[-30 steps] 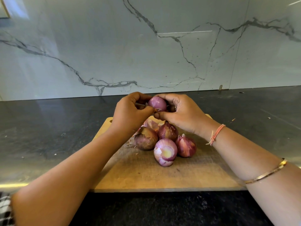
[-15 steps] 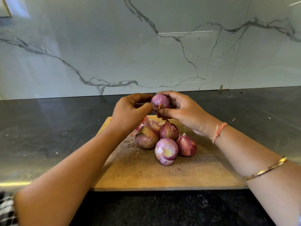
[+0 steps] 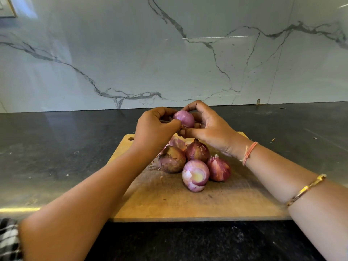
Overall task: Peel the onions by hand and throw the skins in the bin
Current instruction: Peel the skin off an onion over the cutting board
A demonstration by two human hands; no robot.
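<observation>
A small purple onion [image 3: 184,118] is held above the far end of the wooden cutting board [image 3: 188,202]. My right hand [image 3: 205,127] cups it from the right, fingers curled over its top and thumb under it. My left hand [image 3: 156,127] pinches at the onion's lower left side, where a bit of skin shows. On the board lie several more onions: a brownish unpeeled one [image 3: 171,159], a dark red one [image 3: 197,150], a partly peeled pale one [image 3: 195,175] and a red one [image 3: 219,168]. Loose skins [image 3: 177,143] lie behind them.
The board sits on a dark stone counter [image 3: 56,151] against a white marble wall [image 3: 169,53]. Small skin scraps [image 3: 273,139] lie on the counter to the right. No bin is in view.
The held onion has been turned a little between my hands and raised slightly. The onions on the board have not moved.
</observation>
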